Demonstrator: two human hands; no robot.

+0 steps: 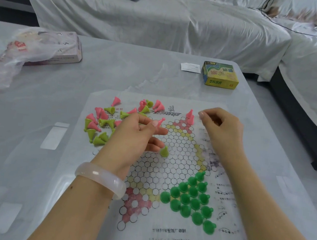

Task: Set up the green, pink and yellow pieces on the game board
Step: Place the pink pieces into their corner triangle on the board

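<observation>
Fingers (154, 123) of the left hand (132, 136) pinched a pink piece (160, 121) by its cone, knob up, over the far middle of the board (162, 232). Right hand (221, 126) hung loosely curled, holding nothing, beside two pink pieces (190, 115) standing at the far point. Green pieces (192, 198) filled the near right corner; yellow pieces (102, 132) lay far left. Light, stiff, tippy, I'd say: grip near the knob.

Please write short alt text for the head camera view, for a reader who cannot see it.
A left hand pinches a pink piece above a paper game board while the right hand hovers by two standing pink pieces. Dark green pieces fill one corner; loose pink and yellow-green pieces lie far left.
</observation>
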